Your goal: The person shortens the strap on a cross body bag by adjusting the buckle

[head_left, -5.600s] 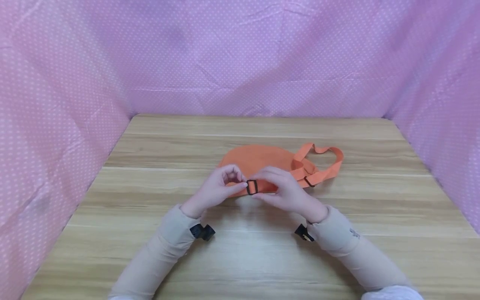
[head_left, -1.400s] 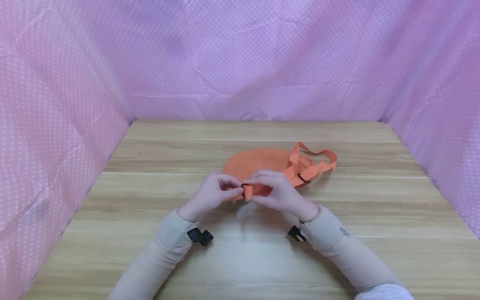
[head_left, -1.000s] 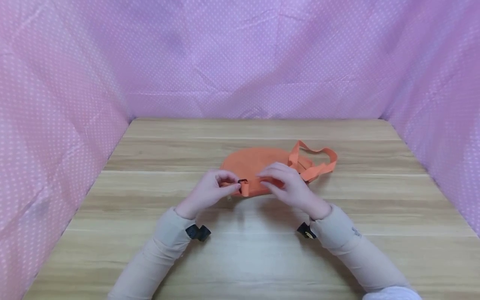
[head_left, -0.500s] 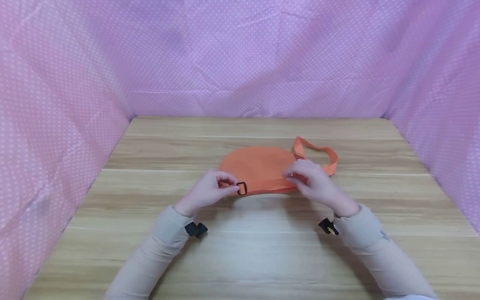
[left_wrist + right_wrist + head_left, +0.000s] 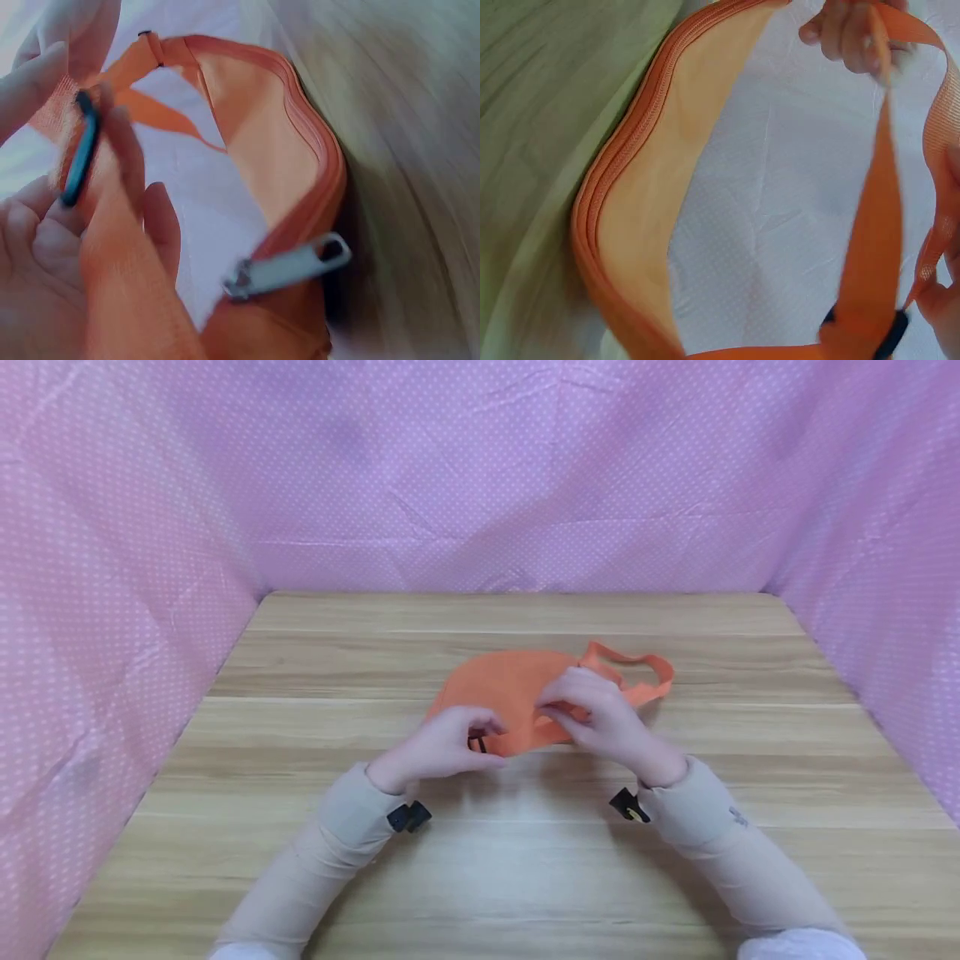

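An orange waist bag (image 5: 502,681) lies on the table, its zipped edge toward me. My left hand (image 5: 438,747) curls its fingers round the bag's orange strap (image 5: 127,270), thumb low and fingertips above. Close to those fingers sits a black slider buckle (image 5: 82,154), partly hidden in the head view. Farther along the strap, my right hand (image 5: 611,718) pinches the webbing between thumb and fingers. A second black slider (image 5: 892,334) shows low in the right wrist view. The metal zipper pull (image 5: 292,268) hangs at the bag's end in the left wrist view.
A loose strap loop (image 5: 663,677) lies on the wooden table (image 5: 360,652) right of the bag. Pink dotted cloth (image 5: 480,468) stands behind the table and along both sides. Small black devices (image 5: 408,817) are worn at both wrists.
Over the last half second the right hand has come back left, and the left hand has slid right over the slider. Earlier, both hands were together at the slider with a small strap loop raised.
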### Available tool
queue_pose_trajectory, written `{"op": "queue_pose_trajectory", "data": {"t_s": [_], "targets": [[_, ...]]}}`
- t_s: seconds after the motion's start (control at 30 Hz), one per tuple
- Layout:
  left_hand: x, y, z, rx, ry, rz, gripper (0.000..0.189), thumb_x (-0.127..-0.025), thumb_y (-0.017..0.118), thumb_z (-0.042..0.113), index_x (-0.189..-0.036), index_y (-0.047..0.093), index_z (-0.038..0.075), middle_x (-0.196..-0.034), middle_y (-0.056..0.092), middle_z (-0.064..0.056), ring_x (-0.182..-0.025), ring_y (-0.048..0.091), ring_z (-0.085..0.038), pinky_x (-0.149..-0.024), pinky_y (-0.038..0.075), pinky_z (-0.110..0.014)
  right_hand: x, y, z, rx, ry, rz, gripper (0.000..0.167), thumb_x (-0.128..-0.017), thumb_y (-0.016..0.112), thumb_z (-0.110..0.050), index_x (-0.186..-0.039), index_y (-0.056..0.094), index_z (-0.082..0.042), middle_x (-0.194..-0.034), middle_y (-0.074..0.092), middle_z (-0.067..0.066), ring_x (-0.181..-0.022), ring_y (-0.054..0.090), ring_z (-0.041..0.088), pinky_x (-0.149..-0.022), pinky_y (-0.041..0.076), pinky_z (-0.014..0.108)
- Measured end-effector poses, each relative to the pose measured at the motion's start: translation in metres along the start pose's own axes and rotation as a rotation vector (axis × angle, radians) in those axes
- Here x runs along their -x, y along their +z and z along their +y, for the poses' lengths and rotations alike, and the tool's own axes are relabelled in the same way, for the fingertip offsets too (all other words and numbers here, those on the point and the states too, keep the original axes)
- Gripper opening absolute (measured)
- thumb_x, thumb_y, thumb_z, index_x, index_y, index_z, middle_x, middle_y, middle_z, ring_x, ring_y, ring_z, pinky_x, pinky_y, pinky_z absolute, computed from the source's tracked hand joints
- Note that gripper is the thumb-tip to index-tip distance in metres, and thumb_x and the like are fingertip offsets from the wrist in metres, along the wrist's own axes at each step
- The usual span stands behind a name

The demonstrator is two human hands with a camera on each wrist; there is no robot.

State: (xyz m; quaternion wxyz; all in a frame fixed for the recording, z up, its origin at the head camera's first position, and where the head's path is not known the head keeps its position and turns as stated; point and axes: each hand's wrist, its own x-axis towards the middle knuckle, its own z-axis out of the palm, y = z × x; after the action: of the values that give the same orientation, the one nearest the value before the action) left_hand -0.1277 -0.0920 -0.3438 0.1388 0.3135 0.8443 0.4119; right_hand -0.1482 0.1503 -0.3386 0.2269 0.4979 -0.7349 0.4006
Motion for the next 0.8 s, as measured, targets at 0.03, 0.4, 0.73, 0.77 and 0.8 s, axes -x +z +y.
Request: {"op": "queue_pose_trajectory", "data": {"t_s": [0.03,0.4,0.73,0.77,0.8], "targets": [[0.0,0.0,0.001,-0.005,0.007,0.016,0.022,-0.081,0.074,0.015,-0.099,0.066,0.006,-0.084,0.063,0.003,-0.074,0.052,-0.009,-0.068,0.044,-0.021,0.0,0.0,0.0,0.017,-0.004,0.017,0.012,-0.079,0.073,-0.002,-0.09,0.068,-0.004,-0.087,0.068,0.006,-0.082,0.056,0.018,-0.079,0.04,0.024],[0.008,-0.009,0.005,0.187,-0.071,0.305,0.016,-0.08,0.073,0.011,-0.086,0.059,0.006,-0.072,0.049,0.002,-0.061,0.045,-0.011,-0.055,0.038,-0.022,0.043,-0.02,-0.001,0.109,0.223,0.35,0.04,-0.083,0.07,-0.037,-0.079,0.066,0.003,-0.072,0.061,0.012,-0.063,0.048,0.008,-0.061,0.04,0.013],[0.006,-0.009,0.006,0.214,-0.063,0.354,0.016,-0.08,0.073,0.007,-0.086,0.059,0.004,-0.073,0.048,0.001,-0.071,0.045,-0.016,-0.064,0.037,-0.024,0.061,-0.026,0.007,0.294,0.498,0.239,0.026,-0.064,0.083,0.003,-0.084,0.066,0.002,-0.078,0.065,0.013,-0.066,0.058,0.021,-0.065,0.045,0.013],[0.006,-0.009,0.006,0.207,-0.059,0.354,0.016,-0.08,0.073,0.007,-0.085,0.059,0.004,-0.072,0.048,0.001,-0.07,0.045,-0.015,-0.064,0.037,-0.025,0.06,-0.026,0.007,0.307,0.516,0.24,0.028,-0.065,0.083,0.002,-0.086,0.065,0.003,-0.08,0.065,0.014,-0.067,0.059,0.023,-0.065,0.046,0.013],[0.005,-0.009,0.006,0.201,-0.057,0.353,0.016,-0.079,0.074,0.007,-0.084,0.059,0.004,-0.071,0.048,0.001,-0.069,0.045,-0.015,-0.063,0.037,-0.025,0.059,-0.026,0.007,0.314,0.531,0.241,0.03,-0.065,0.084,0.001,-0.088,0.065,0.003,-0.082,0.065,0.014,-0.068,0.06,0.024,-0.065,0.047,0.014]]}}
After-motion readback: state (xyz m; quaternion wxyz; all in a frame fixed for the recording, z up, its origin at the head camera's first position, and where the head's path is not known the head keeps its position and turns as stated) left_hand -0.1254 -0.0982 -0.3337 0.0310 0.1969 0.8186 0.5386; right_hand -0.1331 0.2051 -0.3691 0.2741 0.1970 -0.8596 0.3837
